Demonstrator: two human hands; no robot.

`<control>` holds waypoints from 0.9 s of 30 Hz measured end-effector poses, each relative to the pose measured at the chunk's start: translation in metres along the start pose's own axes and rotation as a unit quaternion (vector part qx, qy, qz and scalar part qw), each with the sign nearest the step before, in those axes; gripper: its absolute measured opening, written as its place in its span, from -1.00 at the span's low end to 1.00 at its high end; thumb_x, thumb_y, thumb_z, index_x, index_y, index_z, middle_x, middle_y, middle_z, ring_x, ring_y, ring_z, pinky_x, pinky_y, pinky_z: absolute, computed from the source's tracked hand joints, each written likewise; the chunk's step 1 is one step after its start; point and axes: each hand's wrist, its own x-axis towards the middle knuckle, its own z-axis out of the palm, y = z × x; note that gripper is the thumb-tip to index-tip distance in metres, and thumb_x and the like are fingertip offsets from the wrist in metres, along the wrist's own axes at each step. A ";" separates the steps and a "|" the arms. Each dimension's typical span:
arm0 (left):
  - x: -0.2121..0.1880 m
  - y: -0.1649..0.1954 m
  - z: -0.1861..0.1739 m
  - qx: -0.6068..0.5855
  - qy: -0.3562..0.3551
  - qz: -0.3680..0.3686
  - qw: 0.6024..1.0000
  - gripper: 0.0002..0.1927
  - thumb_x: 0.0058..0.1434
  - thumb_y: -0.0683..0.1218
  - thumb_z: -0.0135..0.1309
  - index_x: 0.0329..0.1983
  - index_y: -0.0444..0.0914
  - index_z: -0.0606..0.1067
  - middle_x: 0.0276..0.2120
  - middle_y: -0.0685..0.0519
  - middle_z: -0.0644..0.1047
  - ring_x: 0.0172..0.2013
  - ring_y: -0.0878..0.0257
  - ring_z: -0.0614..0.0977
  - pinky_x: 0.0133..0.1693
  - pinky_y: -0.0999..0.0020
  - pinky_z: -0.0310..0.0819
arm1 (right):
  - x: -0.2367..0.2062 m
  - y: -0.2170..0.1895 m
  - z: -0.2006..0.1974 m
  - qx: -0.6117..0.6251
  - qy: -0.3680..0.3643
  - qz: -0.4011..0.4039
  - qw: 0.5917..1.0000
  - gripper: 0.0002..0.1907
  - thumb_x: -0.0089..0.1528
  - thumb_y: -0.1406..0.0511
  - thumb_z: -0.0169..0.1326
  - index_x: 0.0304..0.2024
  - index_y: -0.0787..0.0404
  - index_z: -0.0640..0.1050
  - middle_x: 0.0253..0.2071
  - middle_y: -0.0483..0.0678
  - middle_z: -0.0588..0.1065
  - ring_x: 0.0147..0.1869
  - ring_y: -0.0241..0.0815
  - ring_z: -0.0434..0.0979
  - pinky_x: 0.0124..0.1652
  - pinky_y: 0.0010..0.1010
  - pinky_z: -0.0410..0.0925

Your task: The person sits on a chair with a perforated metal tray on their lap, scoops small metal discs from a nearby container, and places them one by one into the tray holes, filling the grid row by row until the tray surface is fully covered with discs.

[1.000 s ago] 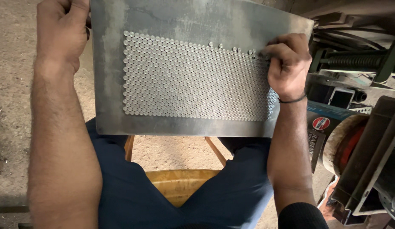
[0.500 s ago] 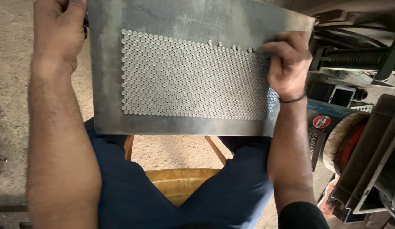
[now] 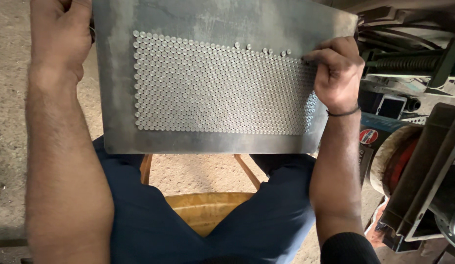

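A dull grey metal plate [image 3: 212, 19] carries a honeycomb of tight rows of silvery round pins [image 3: 222, 88] — below it dark blue trousers [image 3: 154, 220], a yellow-ochre stool seat [image 3: 208, 210] and sandy beige floor [image 3: 7, 98].

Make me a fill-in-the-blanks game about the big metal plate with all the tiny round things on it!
1. The person holds the grey metal plate with ____ hands.
2. The small silver discs are packed in neat ____.
3. A thin black band sits on the wrist of the ____ hand.
4. Below the plate, between the person's knees, shows a ____ wooden seat.

Missing words: two (both); rows; right; yellow
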 end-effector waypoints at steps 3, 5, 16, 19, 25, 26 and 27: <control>-0.001 -0.003 -0.001 -0.003 -0.008 0.028 1.000 -0.79 0.60 -0.06 0.06 -0.06 -0.31 0.54 -0.28 0.20 0.56 -0.35 0.44 0.49 -0.33 0.42 0.30 | -0.001 0.000 0.000 -0.001 0.001 -0.007 1.000 -0.64 0.10 0.64 -0.03 -0.22 0.27 0.67 -0.17 0.04 0.55 0.00 0.03 0.54 -0.04 -0.26 0.43; -0.001 -0.005 -0.002 -0.002 -0.013 0.039 0.999 -0.78 0.63 -0.06 0.07 -0.03 -0.32 0.54 -0.25 0.19 0.55 -0.32 0.44 0.49 -0.30 0.41 0.31 | 0.000 -0.001 0.000 0.004 0.000 -0.009 1.000 -0.66 0.14 0.63 -0.02 -0.20 0.26 0.67 -0.16 0.04 0.55 0.01 0.02 0.53 -0.03 -0.27 0.43; -0.003 0.003 0.002 -0.019 -0.016 0.010 1.000 -0.81 0.57 -0.07 0.06 -0.06 -0.31 0.54 -0.28 0.19 0.56 -0.37 0.42 0.51 -0.34 0.44 0.35 | -0.001 0.001 0.002 0.025 0.003 -0.020 0.999 -0.63 0.11 0.62 -0.05 -0.17 0.27 0.67 -0.14 0.00 0.60 0.08 0.02 0.51 0.06 -0.25 0.43; -0.003 0.003 0.002 -0.016 -0.020 0.024 0.999 -0.82 0.58 -0.09 0.05 -0.03 -0.32 0.53 -0.24 0.17 0.58 -0.33 0.41 0.54 -0.32 0.42 0.39 | -0.001 0.005 0.001 0.021 0.013 -0.023 0.999 -0.61 0.10 0.63 -0.05 -0.17 0.26 0.67 -0.11 0.00 0.60 0.09 0.01 0.51 0.07 -0.27 0.43; -0.003 -0.003 -0.002 -0.017 -0.029 0.044 0.998 -0.83 0.60 -0.11 0.02 0.01 -0.34 0.50 -0.19 0.15 0.58 -0.27 0.40 0.57 -0.27 0.40 0.44 | -0.007 0.011 -0.001 0.000 0.014 -0.001 1.000 -0.68 0.15 0.61 0.05 -0.20 0.21 0.70 -0.13 -0.01 0.58 0.05 -0.02 0.51 0.03 -0.30 0.42; -0.003 -0.005 -0.002 -0.017 -0.033 0.051 0.998 -0.83 0.61 -0.12 0.02 0.03 -0.35 0.50 -0.17 0.15 0.58 -0.24 0.39 0.57 -0.26 0.39 0.44 | -0.008 0.012 -0.002 -0.006 0.013 -0.001 1.000 -0.69 0.16 0.60 0.07 -0.20 0.21 0.70 -0.13 -0.01 0.58 0.05 -0.02 0.51 0.03 -0.30 0.42; -0.004 -0.006 -0.003 -0.020 -0.032 0.045 0.998 -0.83 0.62 -0.11 0.03 0.04 -0.35 0.50 -0.17 0.14 0.57 -0.24 0.38 0.57 -0.24 0.38 0.45 | -0.009 0.013 -0.003 -0.011 0.012 0.000 1.000 -0.71 0.17 0.59 0.10 -0.19 0.21 0.71 -0.12 -0.01 0.58 0.05 -0.02 0.51 0.03 -0.30 0.42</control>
